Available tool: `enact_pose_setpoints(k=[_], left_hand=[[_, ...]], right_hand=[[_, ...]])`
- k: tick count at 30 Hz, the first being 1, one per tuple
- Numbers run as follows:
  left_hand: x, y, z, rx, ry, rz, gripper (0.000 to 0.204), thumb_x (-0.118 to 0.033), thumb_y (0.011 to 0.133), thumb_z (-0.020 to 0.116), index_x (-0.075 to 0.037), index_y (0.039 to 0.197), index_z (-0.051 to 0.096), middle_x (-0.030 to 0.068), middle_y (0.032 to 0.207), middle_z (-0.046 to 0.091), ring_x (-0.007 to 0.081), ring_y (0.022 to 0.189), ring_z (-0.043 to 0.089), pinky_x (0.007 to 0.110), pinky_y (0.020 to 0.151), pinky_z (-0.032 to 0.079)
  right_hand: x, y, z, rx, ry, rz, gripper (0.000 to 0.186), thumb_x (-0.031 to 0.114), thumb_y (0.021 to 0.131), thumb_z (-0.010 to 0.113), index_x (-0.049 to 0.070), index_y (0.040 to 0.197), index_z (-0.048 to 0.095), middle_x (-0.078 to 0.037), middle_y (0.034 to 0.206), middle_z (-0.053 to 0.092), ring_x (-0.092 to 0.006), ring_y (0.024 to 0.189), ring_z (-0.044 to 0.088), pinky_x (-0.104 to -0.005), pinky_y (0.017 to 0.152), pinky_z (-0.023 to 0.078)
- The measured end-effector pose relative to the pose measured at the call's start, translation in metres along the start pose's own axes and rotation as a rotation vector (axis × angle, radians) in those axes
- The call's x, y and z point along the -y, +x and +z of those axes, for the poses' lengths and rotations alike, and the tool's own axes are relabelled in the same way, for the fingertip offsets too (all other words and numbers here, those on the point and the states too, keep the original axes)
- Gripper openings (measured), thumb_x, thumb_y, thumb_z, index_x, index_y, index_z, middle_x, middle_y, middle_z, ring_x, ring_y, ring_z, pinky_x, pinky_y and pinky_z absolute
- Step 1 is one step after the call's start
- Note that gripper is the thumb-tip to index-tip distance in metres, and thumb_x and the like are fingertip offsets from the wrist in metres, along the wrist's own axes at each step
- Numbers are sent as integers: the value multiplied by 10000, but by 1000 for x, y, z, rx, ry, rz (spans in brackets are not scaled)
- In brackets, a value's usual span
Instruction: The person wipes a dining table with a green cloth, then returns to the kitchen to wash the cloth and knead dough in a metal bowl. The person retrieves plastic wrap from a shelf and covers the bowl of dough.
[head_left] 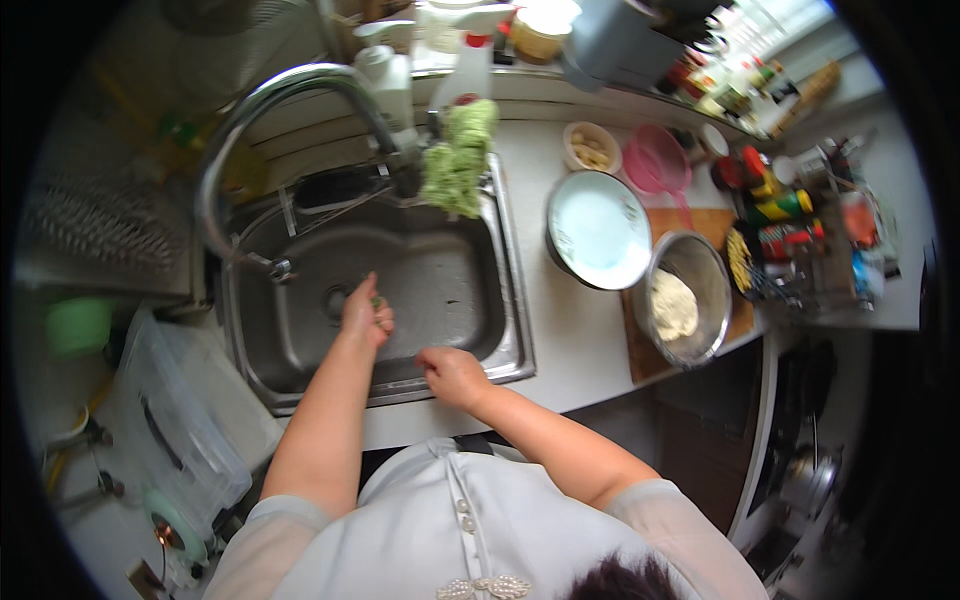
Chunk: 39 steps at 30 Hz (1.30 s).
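Observation:
My left hand (368,318) is over the steel sink (440,280), below and right of the curved tap (280,268), its fingers curled round something small and green. My right hand (452,375) is at the sink's front rim, fingers bent inward; whatever they may hold is hidden. A green cloth (458,160) hangs at the back right of the basin. On the counter to the right are a pale blue dish (598,230), a steel bowl with pale dough (675,305) on a wooden board (645,355), a pink strainer (660,160) and a small bowl of pale pieces (590,145).
Spray bottles (465,70) stand behind the sink. Jars and condiment bottles (785,235) crowd the far right. A dish rack (110,230) is at the left, above a clear plastic lid (180,420). Pans (810,470) sit low at the right.

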<state>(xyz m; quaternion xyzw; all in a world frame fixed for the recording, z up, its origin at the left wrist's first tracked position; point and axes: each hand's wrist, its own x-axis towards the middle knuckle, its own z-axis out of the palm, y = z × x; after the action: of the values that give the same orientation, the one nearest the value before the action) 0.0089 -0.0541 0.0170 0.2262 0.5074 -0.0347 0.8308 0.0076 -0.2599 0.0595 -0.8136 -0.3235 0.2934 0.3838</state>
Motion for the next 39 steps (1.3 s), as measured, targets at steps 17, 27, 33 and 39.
enact_pose_setpoints(k=[17,27,33,39], left_hand=[[-7,-16,-34,-161,199,19,429,-515,939,511,-202,682,372,-59,529,276,70,393,220,238,377,126],[-16,-4,-71,-165,103,130,481,-499,951,489,-217,621,280,-54,497,184,100,367,165,277,371,101],[-27,-46,-34,-120,44,140,476,-477,960,485,-210,618,291,-55,502,199,89,385,169,264,407,92],[-39,-99,16,116,126,174,472,-473,963,485,-195,621,316,-47,531,256,80,409,195,246,395,126]], right_hand=[[15,-19,-10,-186,10,-81,160,27,756,518,30,853,645,-165,852,665,-361,812,634,-432,714,513],[13,-16,-3,-107,-68,-197,173,16,711,542,50,844,648,-168,830,658,-353,798,636,-439,708,514],[-9,-2,-47,-264,-112,-51,160,51,779,528,50,854,669,-165,877,666,-351,844,638,-422,752,521],[16,14,-95,-200,138,82,192,34,787,501,10,889,663,-140,775,662,-256,711,643,-340,679,509]])
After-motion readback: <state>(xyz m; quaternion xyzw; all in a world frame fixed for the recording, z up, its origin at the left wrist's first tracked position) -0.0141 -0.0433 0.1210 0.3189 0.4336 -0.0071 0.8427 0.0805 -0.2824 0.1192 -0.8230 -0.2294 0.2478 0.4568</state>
